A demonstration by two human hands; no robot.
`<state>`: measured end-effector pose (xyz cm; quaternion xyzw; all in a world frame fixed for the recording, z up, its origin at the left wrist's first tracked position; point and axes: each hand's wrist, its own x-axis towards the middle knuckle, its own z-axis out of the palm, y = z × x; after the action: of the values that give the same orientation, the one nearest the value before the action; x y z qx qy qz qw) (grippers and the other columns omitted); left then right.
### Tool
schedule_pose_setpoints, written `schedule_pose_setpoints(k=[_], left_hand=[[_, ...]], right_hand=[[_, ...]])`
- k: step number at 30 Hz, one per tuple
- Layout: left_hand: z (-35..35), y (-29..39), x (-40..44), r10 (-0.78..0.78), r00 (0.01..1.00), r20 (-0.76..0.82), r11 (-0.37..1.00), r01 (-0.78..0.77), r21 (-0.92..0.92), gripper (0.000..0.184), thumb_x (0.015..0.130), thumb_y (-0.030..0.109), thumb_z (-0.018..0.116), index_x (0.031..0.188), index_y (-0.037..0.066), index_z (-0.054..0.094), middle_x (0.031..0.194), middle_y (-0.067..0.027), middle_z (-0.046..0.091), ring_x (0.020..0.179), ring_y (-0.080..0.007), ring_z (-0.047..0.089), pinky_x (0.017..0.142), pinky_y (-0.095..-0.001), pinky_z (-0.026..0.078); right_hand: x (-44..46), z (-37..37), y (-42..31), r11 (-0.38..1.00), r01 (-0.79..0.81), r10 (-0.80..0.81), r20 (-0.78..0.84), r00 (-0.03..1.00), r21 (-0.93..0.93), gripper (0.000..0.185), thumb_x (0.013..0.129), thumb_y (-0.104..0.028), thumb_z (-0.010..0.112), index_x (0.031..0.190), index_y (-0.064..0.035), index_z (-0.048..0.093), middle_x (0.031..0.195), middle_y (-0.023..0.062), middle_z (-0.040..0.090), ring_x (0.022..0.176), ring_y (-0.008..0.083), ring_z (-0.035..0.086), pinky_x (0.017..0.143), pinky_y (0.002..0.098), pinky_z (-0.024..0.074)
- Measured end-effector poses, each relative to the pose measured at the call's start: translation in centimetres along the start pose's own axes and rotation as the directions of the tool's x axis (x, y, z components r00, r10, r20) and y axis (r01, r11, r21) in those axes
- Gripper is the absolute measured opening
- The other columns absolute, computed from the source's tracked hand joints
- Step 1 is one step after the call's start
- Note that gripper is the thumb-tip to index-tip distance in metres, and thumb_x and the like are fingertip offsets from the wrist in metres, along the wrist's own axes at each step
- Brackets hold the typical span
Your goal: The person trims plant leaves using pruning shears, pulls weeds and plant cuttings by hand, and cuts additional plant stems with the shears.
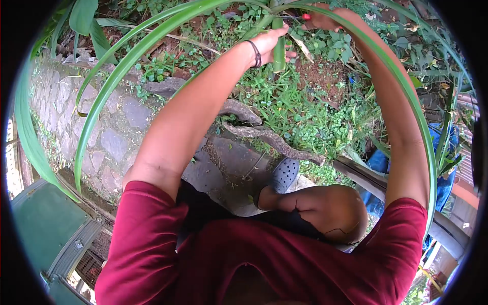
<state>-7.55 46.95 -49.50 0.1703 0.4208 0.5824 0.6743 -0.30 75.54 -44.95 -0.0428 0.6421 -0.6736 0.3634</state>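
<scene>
My left hand [269, 44] reaches to the top of the view and is closed around a thick green plant stalk [279, 56], whose lower end points down. To its right, my right hand [325, 20] is closed on a thin tool with a red part [306, 17]. The tool's thin end points left toward the stalk; its exact kind is too small to tell. Long strap-like leaves [152, 38] arch outward from above the stalk, over both my arms. The top of the plant is cut off by the frame edge.
Low weeds [274, 96] and bare soil [323, 76] lie below my hands. A stone-paved path [114, 142] runs at left, bordered by rough rocks [241, 112]. My foot wears a grey clog [285, 173]. A pipe [361, 175] and blue sheeting [378, 162] stand at right, a green panel [48, 218] at lower left.
</scene>
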Motion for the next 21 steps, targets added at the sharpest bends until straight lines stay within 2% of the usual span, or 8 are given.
schedule_pose_setpoints(k=[1,3,5,10,14,16,17,21], left_hand=[[0.2,-0.5,0.4,-0.01,1.0,0.004,0.999,0.011,-0.042,0.068,0.098,0.046,0.048,0.147,0.01,0.018,0.141,-0.0178,0.034,0.115,-0.0346,0.057,0.095,-0.0473,0.048],[0.0,-1.1,0.9,-0.027,1.0,0.007,0.996,0.027,-0.082,0.069,0.098,0.046,0.049,0.147,0.009,0.017,0.142,-0.0174,0.034,0.119,-0.0365,0.054,0.098,-0.0482,0.046],[-0.8,-1.5,1.2,-0.003,0.995,0.095,0.981,0.021,-0.194,0.078,0.097,0.047,0.05,0.15,0.008,0.008,0.145,-0.018,0.03,0.128,-0.0405,0.045,0.106,-0.052,0.039],[1.0,-1.6,0.7,-0.001,1.0,0.028,0.929,0.011,-0.369,0.092,0.093,0.051,0.053,0.152,0.007,-0.001,0.147,-0.0214,0.028,0.137,-0.0421,0.033,0.112,-0.0567,0.029],[1.3,-2.7,2.4,0.064,0.99,0.122,0.88,0.001,-0.475,0.091,0.089,0.055,0.053,0.152,0.008,0.008,0.153,-0.0161,0.022,0.141,-0.0369,0.025,0.113,-0.0556,0.021],[2.3,-3.2,2.8,0.129,0.989,0.076,0.831,-0.065,-0.553,0.088,0.088,0.056,0.054,0.15,0.007,0.016,0.152,-0.0145,0.026,0.137,-0.035,0.03,0.108,-0.054,0.028],[2.5,-3.2,3.2,0.156,0.983,0.1,0.818,-0.072,-0.571,0.081,0.087,0.057,0.055,0.144,0.009,0.026,0.141,-0.0123,0.04,0.129,-0.0308,0.039,0.103,-0.0517,0.032],[3.6,-3.9,3.6,0.195,0.978,-0.07,0.786,-0.199,-0.585,0.068,0.092,0.055,0.051,0.138,0.008,0.032,0.131,-0.0108,0.049,0.128,-0.0314,0.047,0.105,-0.0517,0.036]], right_hand=[[-0.3,3.1,-2.5,0.912,-0.239,0.172,-0.22,0.96,-0.333,0.051,0.097,-0.022,0.054,0.144,-0.0133,0.036,0.135,0.0086,0.044,0.124,0.0241,0.04,0.105,0.0377,0.0368],[2.1,11.0,-9.0,0.315,-0.714,0.19,-0.695,0.693,-0.625,0.037,0.103,-0.022,0.038,0.138,-0.0104,0.045,0.112,0.0072,0.054,0.097,0.0237,0.047,0.096,0.0328,0.0376],[2.3,9.7,-8.4,0.379,-0.754,0.289,-0.706,0.647,-0.536,0.036,0.103,-0.024,0.04,0.136,-0.0117,0.046,0.11,0.0071,0.055,0.091,0.0221,0.046,0.088,0.0326,0.0378],[3.5,4.6,-8.3,0.455,-0.89,0.733,-0.56,0.386,-0.017,0.032,0.101,-0.031,0.045,0.129,-0.018,0.053,0.098,0.0068,0.06,0.056,0.0143,0.042,0.051,0.0312,0.0388],[3.3,8.2,-10.1,0.498,-0.848,0.592,-0.644,0.484,-0.18,0.033,0.102,-0.031,0.043,0.131,-0.0204,0.051,0.101,0.0091,0.063,0.055,0.015,0.04,0.05,0.031,0.0381],[3.6,10.0,-10.7,0.509,-0.811,0.49,-0.677,0.549,-0.289,0.034,0.102,-0.031,0.041,0.133,-0.022,0.05,0.103,0.0106,0.064,0.054,0.0155,0.039,0.05,0.0309,0.0376],[3.8,9.1,-9.9,0.508,-0.81,0.491,-0.674,0.551,-0.292,0.034,0.102,-0.031,0.041,0.133,-0.022,0.05,0.103,0.0106,0.064,0.054,0.0155,0.039,0.05,0.0309,0.0376],[3.1,5.5,-4.9,0.583,-0.753,0.464,-0.637,0.616,-0.303,0.036,0.1,-0.026,0.047,0.134,-0.0137,0.049,0.118,0.0149,0.058,0.078,0.023,0.05,0.072,0.039,0.0423]])
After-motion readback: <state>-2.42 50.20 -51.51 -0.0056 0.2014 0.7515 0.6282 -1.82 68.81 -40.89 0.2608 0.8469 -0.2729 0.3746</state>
